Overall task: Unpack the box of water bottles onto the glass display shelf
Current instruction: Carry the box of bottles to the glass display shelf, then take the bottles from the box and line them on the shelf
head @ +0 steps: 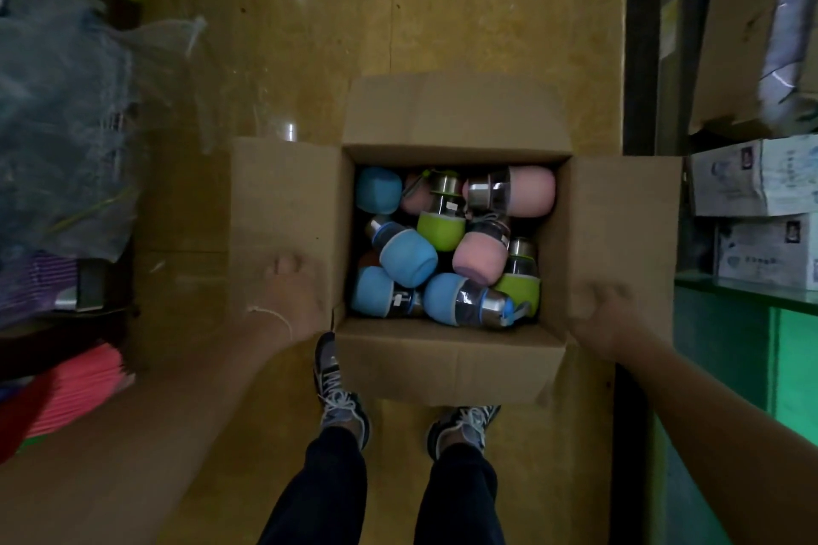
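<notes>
Left hand [292, 292] lies on the box [451, 363] at nine o'clock, its curl lost in blur; right hand [606, 314] grips its three-o'clock flap. Bottles [407, 257] lie jumbled inside. Best lifted by the walls, not flaps.

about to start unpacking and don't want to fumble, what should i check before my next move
1. Box opened: ok, the box has all four flaps folded out.
2. Bottles reachable: ok, the bottles lie jumbled and uncovered.
3. Hands free: ok, left hand and right hand are at the side flaps, no bottle held.
4. Grip on the flaps: cannot tell, blurred.
5. Room on the glass shelf: cannot tell, white boxes stand on the visible part.
</notes>
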`<state>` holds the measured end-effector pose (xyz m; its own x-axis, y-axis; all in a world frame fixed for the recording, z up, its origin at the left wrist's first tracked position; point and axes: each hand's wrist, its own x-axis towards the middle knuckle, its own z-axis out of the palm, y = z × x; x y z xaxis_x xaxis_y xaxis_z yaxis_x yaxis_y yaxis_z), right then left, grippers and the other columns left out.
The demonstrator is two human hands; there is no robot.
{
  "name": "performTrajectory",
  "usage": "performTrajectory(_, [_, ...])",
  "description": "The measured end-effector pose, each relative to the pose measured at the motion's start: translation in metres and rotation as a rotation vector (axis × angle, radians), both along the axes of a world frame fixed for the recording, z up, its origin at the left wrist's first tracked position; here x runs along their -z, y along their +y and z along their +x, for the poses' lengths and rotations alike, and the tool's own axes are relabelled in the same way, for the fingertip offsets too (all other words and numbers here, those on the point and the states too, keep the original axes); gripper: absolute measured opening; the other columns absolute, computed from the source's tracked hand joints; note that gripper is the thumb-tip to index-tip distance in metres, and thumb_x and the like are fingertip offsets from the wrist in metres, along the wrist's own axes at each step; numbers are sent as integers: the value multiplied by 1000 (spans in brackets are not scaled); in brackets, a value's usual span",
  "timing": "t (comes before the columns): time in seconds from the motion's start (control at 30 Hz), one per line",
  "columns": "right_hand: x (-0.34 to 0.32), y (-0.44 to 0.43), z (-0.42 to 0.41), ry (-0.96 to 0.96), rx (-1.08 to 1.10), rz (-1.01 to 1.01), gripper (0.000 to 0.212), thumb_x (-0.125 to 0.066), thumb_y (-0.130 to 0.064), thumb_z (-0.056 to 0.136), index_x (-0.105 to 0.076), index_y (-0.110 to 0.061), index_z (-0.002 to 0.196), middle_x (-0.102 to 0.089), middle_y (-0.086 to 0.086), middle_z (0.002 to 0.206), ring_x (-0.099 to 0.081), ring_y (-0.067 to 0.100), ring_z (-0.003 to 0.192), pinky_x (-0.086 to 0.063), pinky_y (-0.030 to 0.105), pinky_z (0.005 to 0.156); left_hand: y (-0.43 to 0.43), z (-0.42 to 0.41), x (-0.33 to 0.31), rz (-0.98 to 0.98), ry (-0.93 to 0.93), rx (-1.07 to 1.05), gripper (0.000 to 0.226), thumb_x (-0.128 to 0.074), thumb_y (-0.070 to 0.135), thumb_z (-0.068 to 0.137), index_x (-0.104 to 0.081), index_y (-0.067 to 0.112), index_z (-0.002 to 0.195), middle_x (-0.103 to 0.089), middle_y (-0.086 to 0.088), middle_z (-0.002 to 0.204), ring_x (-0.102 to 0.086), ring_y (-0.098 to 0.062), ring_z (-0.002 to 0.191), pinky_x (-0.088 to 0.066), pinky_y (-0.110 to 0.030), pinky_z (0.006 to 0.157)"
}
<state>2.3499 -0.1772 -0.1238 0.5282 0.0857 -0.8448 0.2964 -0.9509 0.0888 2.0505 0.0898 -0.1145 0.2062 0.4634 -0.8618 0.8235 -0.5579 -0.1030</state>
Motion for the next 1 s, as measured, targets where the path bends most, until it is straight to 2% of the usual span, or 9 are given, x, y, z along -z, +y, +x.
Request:
performTrajectory(0.1, [25, 5, -11, 106, 172, 87, 103, -80, -38, 75, -22, -11, 155, -41, 18, 151, -46, 35, 133, -43, 38, 106, -2, 13, 27, -115, -122, -330, 86, -55, 24, 93, 1, 12, 157, -7, -18, 162, -23, -37, 144, -28, -38, 116])
performTrajectory(0.17, [42, 4, -14, 108, 236, 101, 114, -80, -48, 61, -23, -14, 154, -50, 16, 144, -55, 35, 124, -50, 44, 100, -1, 19, 38, -145, -173, -416, 78, -54, 23, 95, -8, 6, 156, -18, -17, 159, -31, -35, 141, -32, -37, 113])
performTrajectory(0.27, [45, 11, -23, -46, 180, 87, 90, -76, -33, 75, -29, -10, 149, -48, 21, 141, -51, 41, 124, -47, 48, 101, 0, 20, 46, -127, -216, -521, 70, -58, 22, 92, -23, 4, 150, -34, -19, 150, -41, -35, 132, -39, -38, 107])
performTrajectory(0.37, [33, 26, -51, -293, 18, 257, 69, -68, -20, 79, -40, -8, 142, -42, 22, 138, -43, 44, 120, -42, 49, 100, -7, 21, 38, 134, -122, -256, 84, -62, 27, 87, -14, 6, 153, -20, -23, 155, -34, -39, 136, -32, -44, 111])
performTrajectory(0.43, [32, 36, -74, -236, -46, 335, 59, -65, -20, 80, -49, -8, 135, -48, 20, 132, -47, 42, 116, -44, 46, 96, -21, 32, 30, 233, -165, 51, 88, -63, 30, 86, -11, 10, 154, -11, -22, 158, -26, -39, 141, -26, -45, 113])
performTrajectory(0.57, [51, 41, -105, -8, 171, 265, 62, -70, -27, 81, -49, -11, 137, -51, 18, 133, -50, 38, 120, -43, 39, 98, -60, 62, 36, 1, -438, 340, 51, -59, 21, 84, -45, 15, 133, -37, -13, 141, -43, -30, 123, -41, -38, 97])
performTrajectory(0.67, [63, 41, -107, 0, 395, 273, 77, -76, -25, 78, -40, -12, 145, -48, 20, 136, -52, 38, 118, -45, 37, 96, -91, 81, 54, -245, -388, 265, 35, -53, 21, 90, -51, 11, 124, -49, -14, 126, -50, -31, 115, -44, -38, 91])
performTrajectory(0.83, [85, 41, -95, 6, 521, 296, 78, -78, -32, 79, -43, -14, 146, -50, 18, 139, -55, 34, 119, -44, 29, 92, -119, 94, 94, -332, -286, -217, 68, -50, 27, 96, -17, 21, 155, -30, -21, 147, -41, -39, 131, -36, -41, 108])
performTrajectory(1.0, [97, 29, -85, 98, 478, 320, 80, -78, -42, 65, -52, -20, 137, -55, 14, 130, -60, 32, 109, -52, 40, 97, -125, 87, 115, -420, -316, -420, 94, -59, 25, 92, 9, 23, 156, -11, -12, 161, -25, -30, 145, -26, -35, 115])
